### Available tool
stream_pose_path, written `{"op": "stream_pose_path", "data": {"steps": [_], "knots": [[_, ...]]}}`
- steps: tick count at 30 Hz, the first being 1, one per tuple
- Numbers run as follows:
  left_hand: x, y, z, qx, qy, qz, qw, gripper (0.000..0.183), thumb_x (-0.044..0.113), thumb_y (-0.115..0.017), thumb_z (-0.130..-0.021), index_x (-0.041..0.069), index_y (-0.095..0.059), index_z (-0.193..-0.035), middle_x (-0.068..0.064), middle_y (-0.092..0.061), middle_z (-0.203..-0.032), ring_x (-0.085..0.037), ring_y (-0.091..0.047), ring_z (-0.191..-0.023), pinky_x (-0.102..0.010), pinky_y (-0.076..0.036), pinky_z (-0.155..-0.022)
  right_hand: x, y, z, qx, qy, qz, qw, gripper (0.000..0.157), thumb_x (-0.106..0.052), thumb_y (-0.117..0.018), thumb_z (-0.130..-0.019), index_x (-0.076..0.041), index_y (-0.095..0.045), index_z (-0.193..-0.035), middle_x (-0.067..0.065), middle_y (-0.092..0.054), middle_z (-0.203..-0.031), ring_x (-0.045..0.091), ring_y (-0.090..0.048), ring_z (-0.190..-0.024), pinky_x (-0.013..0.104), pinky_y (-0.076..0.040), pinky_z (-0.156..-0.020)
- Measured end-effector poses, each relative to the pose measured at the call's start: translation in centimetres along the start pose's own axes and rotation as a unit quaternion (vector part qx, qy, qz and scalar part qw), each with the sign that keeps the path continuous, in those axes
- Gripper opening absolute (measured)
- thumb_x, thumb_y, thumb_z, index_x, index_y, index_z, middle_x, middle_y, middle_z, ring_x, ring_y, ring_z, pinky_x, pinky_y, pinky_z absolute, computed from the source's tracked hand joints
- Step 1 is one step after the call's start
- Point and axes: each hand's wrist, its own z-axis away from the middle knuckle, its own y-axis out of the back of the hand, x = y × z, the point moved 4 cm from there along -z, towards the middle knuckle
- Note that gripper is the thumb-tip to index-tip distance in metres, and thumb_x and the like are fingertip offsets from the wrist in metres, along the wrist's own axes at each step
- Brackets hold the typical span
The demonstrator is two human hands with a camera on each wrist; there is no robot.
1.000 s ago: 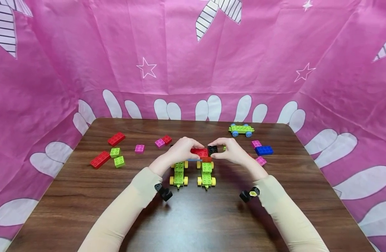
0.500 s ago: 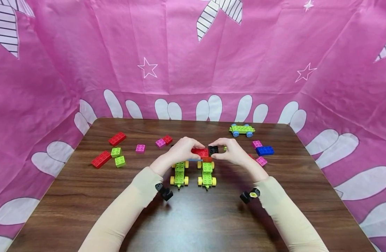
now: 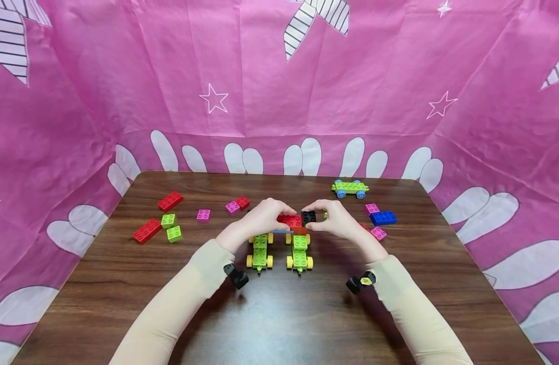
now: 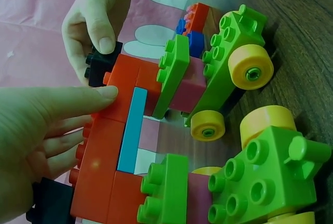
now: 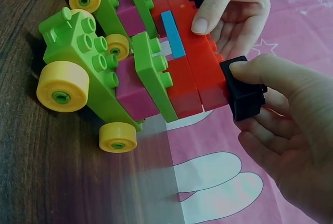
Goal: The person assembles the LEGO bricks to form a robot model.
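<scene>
Two green wheeled bases [image 3: 300,259] with yellow wheels stand side by side on the table. Each carries a pink brick [image 5: 134,86] and a green brick [image 4: 174,65], and a row of red bricks [image 3: 289,221] bridges them on top. Along the bridge lies a thin blue piece [image 5: 173,34]. My left hand [image 3: 265,214] holds the red bricks, thumb on the near face and fingers behind. At the bridge's right end, my right hand [image 3: 333,217] pinches a black brick [image 5: 243,89] between thumb and fingers. Another black brick [image 4: 52,200] sits at the left end, partly hidden by my left hand.
Red bricks [image 3: 147,231], small green bricks [image 3: 174,233] and a pink brick [image 3: 204,215] lie to the left. At the back right stands a green base [image 3: 350,187] with blue wheels. A blue brick [image 3: 383,218] rests beside pink bricks [image 3: 378,233] on the right.
</scene>
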Motion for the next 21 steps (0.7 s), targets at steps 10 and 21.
{"op": "stream_pose_path", "data": {"steps": [10,21], "knots": [[0.6,0.6,0.5,0.007,-0.012,-0.023,0.9996,0.041,0.024,-0.073,-0.086,0.006,-0.066,-0.123,-0.006,-0.068,-0.12,-0.018,-0.063,-0.111,-0.033,-0.051,-0.095,0.1,0.0,-0.1,-0.006,0.001,0.017,1.0,0.032,-0.01,-0.077,-0.078,-0.006,-0.07,-0.109,0.006,-0.07,-0.102,0.02,-0.058,-0.09,0.025,-0.055,-0.068],[0.7,3.0,2.4,0.065,-0.039,-0.019,0.9969,0.034,0.02,-0.07,-0.089,0.008,-0.068,-0.121,-0.006,-0.068,-0.119,-0.019,-0.062,-0.114,-0.035,-0.049,-0.097,0.0,0.0,0.0,-0.004,0.017,0.018,1.0,0.033,-0.011,-0.077,-0.079,-0.007,-0.069,-0.11,0.006,-0.07,-0.101,0.018,-0.055,-0.087,0.027,-0.056,-0.067]]}}
